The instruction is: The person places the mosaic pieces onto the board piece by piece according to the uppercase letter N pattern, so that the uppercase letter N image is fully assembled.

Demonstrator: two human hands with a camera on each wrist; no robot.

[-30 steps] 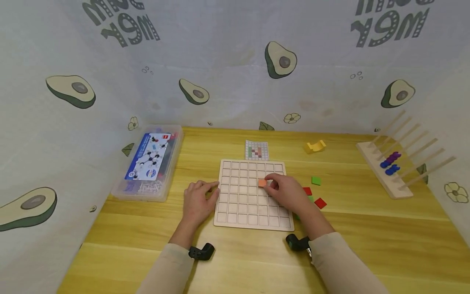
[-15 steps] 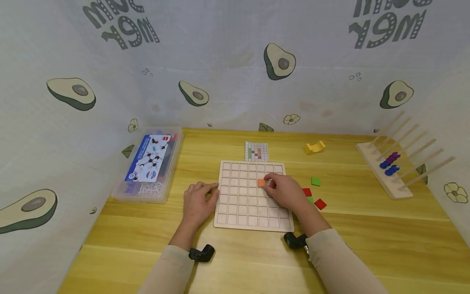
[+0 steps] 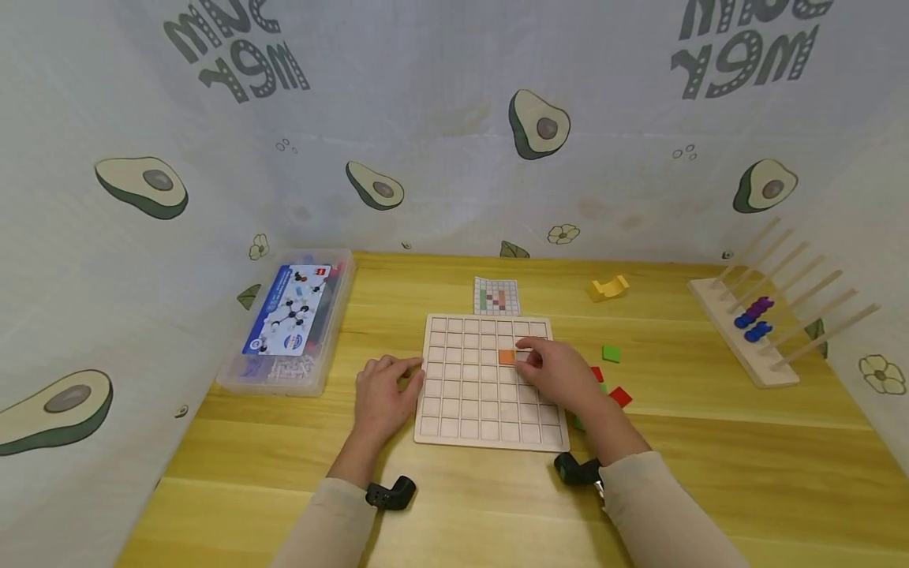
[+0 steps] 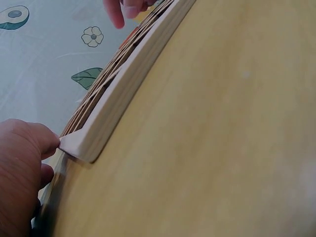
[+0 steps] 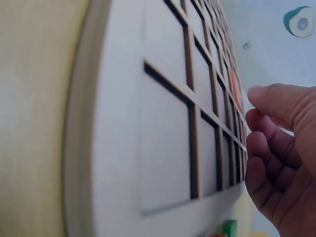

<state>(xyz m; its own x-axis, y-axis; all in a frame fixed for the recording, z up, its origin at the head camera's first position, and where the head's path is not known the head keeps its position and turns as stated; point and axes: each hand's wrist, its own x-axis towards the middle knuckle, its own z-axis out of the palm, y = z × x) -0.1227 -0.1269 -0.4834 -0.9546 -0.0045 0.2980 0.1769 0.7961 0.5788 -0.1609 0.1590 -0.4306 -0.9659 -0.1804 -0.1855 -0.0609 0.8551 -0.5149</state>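
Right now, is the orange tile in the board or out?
In: the head view shows the tile lined up within one board square.

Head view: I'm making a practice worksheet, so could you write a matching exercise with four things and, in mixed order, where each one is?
1. orange tile
2. left hand
3. yellow block
4. plastic box

A. on the table, right of the card
B. touching the left edge of the board
C. at the left end of the table
D. in one square of the board

Pairs: 1-D, 2-B, 3-A, 4-C
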